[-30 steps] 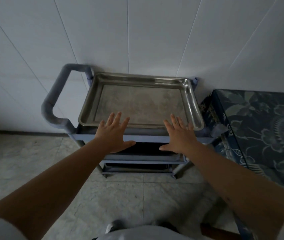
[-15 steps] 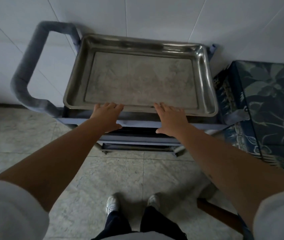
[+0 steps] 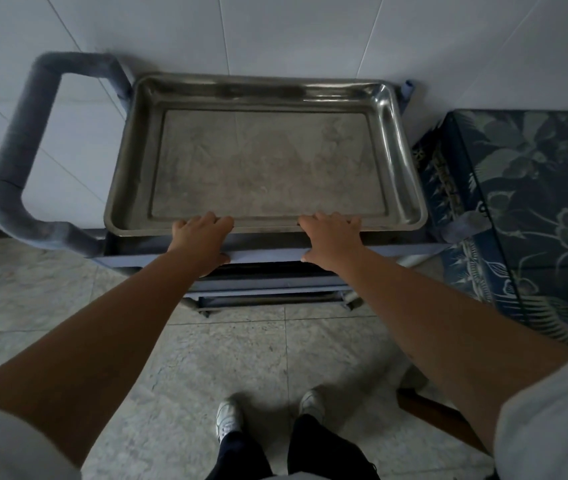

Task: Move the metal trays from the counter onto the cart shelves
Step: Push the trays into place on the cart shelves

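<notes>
Fingers now curled over tray (image 3: 265, 168) near rim — both hands' grip.

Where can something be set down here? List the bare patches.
The metal tray is bare inside its rim, beyond the left hand and right hand on its near edge. The floor before the cart is free. Lower shelves are too dark to judge.
</notes>
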The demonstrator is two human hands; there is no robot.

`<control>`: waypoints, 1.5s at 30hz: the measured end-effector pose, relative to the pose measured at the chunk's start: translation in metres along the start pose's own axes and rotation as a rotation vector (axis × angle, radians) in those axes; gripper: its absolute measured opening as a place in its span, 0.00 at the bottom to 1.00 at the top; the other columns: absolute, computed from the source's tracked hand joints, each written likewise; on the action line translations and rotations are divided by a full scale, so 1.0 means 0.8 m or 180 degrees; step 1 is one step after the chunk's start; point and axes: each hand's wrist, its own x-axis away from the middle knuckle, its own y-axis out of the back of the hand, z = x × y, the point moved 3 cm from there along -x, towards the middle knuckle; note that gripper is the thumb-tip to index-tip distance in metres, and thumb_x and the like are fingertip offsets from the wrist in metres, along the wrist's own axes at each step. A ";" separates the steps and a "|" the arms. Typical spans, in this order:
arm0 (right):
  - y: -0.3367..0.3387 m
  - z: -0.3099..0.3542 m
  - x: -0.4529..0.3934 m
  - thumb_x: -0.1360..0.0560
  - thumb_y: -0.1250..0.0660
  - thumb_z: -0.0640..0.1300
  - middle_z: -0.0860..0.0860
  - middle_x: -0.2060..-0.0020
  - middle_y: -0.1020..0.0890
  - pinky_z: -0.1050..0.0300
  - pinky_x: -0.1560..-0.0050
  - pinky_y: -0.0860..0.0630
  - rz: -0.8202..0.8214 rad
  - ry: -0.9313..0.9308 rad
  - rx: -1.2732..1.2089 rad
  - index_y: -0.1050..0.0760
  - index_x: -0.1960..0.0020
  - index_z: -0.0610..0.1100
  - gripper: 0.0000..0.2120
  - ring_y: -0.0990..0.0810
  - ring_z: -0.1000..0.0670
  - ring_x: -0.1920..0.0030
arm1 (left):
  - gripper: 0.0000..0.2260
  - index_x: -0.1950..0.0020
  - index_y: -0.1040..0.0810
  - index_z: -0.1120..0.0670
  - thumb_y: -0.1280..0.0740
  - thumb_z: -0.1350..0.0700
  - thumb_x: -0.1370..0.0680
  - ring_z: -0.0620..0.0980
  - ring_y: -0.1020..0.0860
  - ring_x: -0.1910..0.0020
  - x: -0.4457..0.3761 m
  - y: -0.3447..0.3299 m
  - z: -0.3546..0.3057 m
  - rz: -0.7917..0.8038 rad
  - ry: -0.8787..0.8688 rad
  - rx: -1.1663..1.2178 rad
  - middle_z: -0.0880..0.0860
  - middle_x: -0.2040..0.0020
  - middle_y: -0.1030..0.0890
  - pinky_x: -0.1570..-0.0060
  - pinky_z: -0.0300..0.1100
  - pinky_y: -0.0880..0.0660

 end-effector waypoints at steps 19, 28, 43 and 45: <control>-0.004 0.040 0.042 0.29 0.40 0.28 0.50 0.68 0.31 0.55 0.66 0.37 -0.0694 -0.0066 0.0594 0.32 0.60 0.46 0.13 0.32 0.51 0.68 | 0.08 0.53 0.21 0.56 0.26 0.54 0.26 0.57 0.22 0.65 0.060 -0.005 -0.018 -0.0999 0.0181 0.0128 0.55 0.63 0.21 0.52 0.53 0.29; -0.007 0.035 0.043 0.27 0.34 0.35 0.50 0.65 0.29 0.55 0.64 0.37 -0.0725 -0.0112 0.0471 0.34 0.59 0.47 0.11 0.30 0.50 0.64 | 0.11 0.48 0.25 0.52 0.26 0.51 0.25 0.58 0.21 0.56 0.056 -0.015 -0.020 -0.0980 0.0230 0.0033 0.54 0.55 0.21 0.48 0.53 0.31; -0.044 0.068 0.165 0.38 0.29 0.72 0.48 0.21 0.62 0.33 0.27 0.53 0.0395 0.0023 0.0132 0.62 0.22 0.52 0.60 0.60 0.44 0.22 | 0.52 0.20 0.64 0.45 0.39 0.25 0.32 0.56 0.61 0.20 0.173 -0.042 -0.064 -0.0085 0.0125 0.0368 0.53 0.18 0.64 0.25 0.62 0.54; -0.042 0.069 0.176 0.39 0.31 0.74 0.48 0.21 0.63 0.32 0.28 0.54 0.0399 -0.0068 0.0086 0.63 0.22 0.53 0.60 0.60 0.44 0.22 | 0.52 0.19 0.63 0.46 0.40 0.24 0.32 0.56 0.61 0.20 0.185 -0.038 -0.062 -0.0081 0.0039 0.0335 0.53 0.18 0.63 0.25 0.61 0.54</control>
